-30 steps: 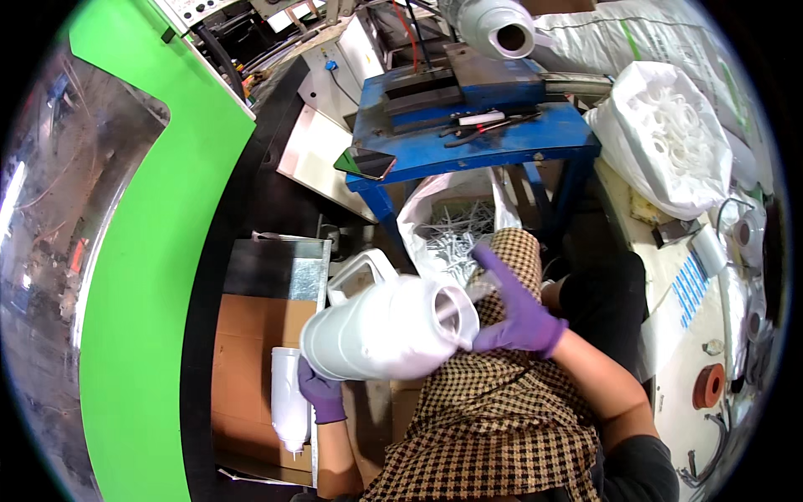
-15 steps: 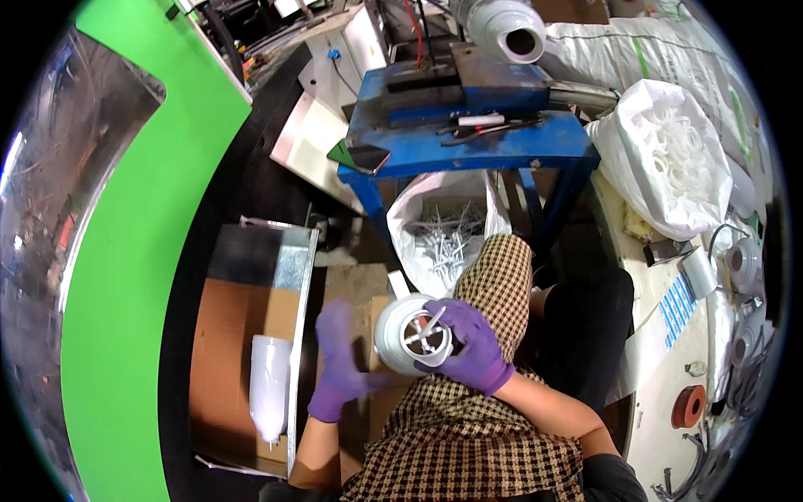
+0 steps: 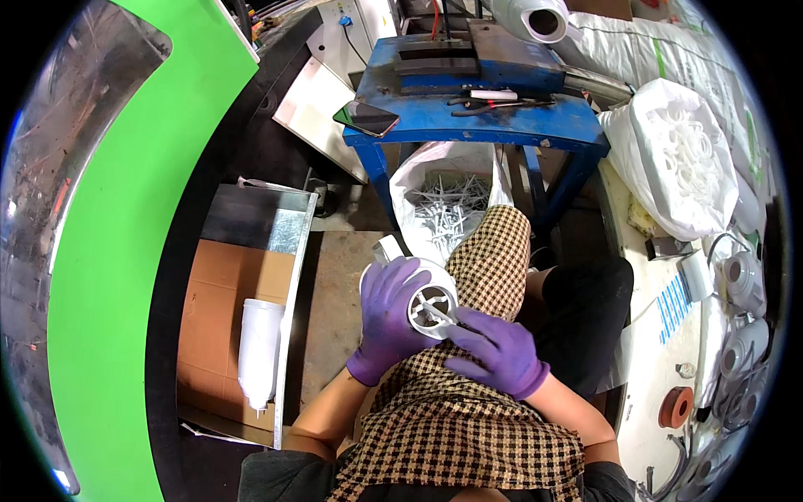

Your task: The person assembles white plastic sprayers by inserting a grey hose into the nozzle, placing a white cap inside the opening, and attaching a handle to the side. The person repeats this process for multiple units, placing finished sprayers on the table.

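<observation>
A white plastic container (image 3: 435, 276) with a wide round mouth rests over my lap, a block-like part jutting from its far side. My left hand (image 3: 391, 311), in a purple glove, wraps around its left side and grips it. Inside the mouth sits a white crossed piece (image 3: 429, 311), with a thin stick slanting out toward the right rim. Beside that rim is my gloved right hand (image 3: 499, 351), its fingers stretched and apart, fingertips by the stick's end; whether they touch it is hard to see.
At left, a cardboard-lined metal box (image 3: 288, 335) holds a white bottle-shaped piece (image 3: 262, 347). Ahead stands a blue table (image 3: 468, 130) with a phone (image 3: 366, 119) and pliers (image 3: 493, 105). Below is a sack of white sticks (image 3: 410, 180); at right, a sack of white rings (image 3: 636, 125).
My left hand has come in from the left and taken hold of the container. The right hand has let go of its side and drawn back to the rim.
</observation>
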Motion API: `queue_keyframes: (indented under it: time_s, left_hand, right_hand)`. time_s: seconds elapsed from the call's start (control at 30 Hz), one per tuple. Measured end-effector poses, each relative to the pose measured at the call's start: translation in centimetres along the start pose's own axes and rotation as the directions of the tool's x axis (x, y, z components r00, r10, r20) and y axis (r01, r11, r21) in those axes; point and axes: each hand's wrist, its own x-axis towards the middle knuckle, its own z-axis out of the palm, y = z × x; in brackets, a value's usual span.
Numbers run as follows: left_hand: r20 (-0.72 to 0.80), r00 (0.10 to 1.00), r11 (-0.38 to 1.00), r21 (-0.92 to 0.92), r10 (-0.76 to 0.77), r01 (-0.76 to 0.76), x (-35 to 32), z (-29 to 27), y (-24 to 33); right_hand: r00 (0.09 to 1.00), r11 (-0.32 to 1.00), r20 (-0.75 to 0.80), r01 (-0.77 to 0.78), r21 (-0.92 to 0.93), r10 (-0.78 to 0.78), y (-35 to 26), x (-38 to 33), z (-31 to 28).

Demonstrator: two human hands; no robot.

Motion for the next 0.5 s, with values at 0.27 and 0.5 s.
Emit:
queue_keyframes:
  time_s: [0.27,0.5]
  left_hand:
    - [0.112,0.989,0.991,0.083,0.094,-0.104,0.1,1.9,2.7]
    - [-0.022,0.986,0.985,0.028,0.168,-0.167,2.5,2.2,1.8]
  right_hand:
    - [0.896,0.956,0.346,-0.223,-0.192,0.278,1.2,-1.5,4.3]
    - [0.914,0.890,0.137,-0.324,-0.321,0.383,-2.0,1.4,0.2]
